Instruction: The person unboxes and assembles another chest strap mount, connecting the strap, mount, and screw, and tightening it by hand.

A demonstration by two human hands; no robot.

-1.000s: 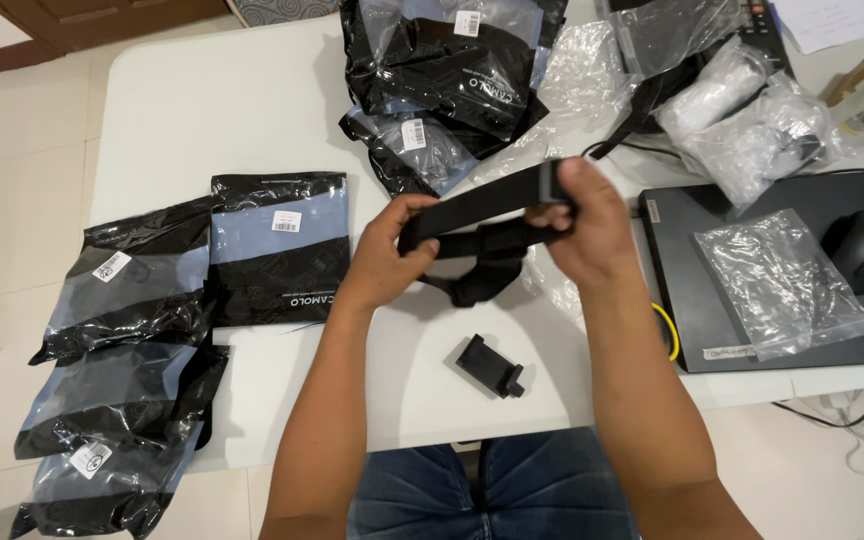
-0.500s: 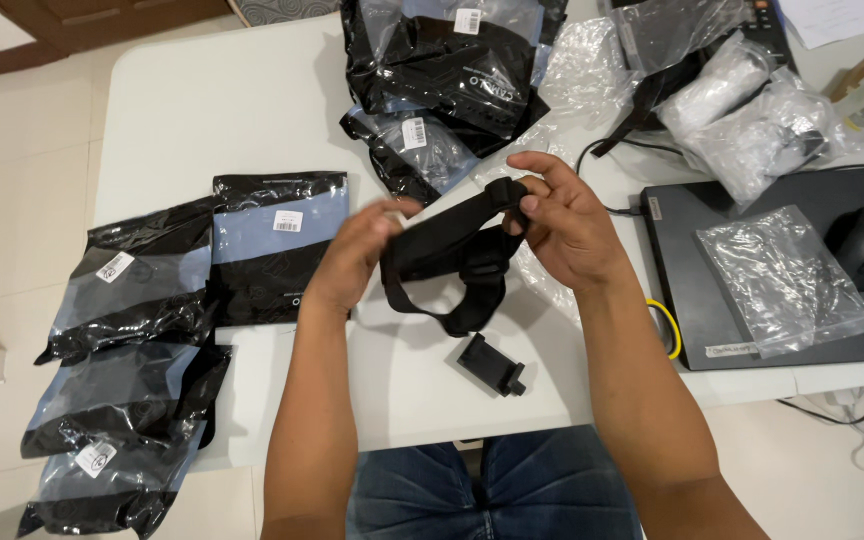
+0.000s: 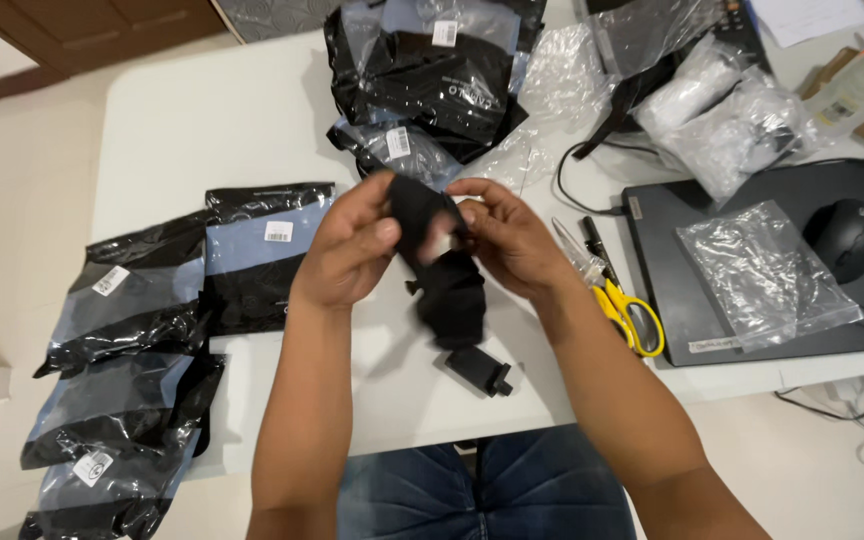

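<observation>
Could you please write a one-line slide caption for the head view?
Both hands, left hand and right hand, grip a folded black strap above a white table.

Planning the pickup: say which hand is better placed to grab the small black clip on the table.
Right hand, probably: the small black clip lies below it, slightly nearer than the left hand. Both hold the black strap.

strap [image 3: 449, 290]: top end hidden between both hands
bottom-left packet [image 3: 102, 480]: cut by frame edge
</observation>
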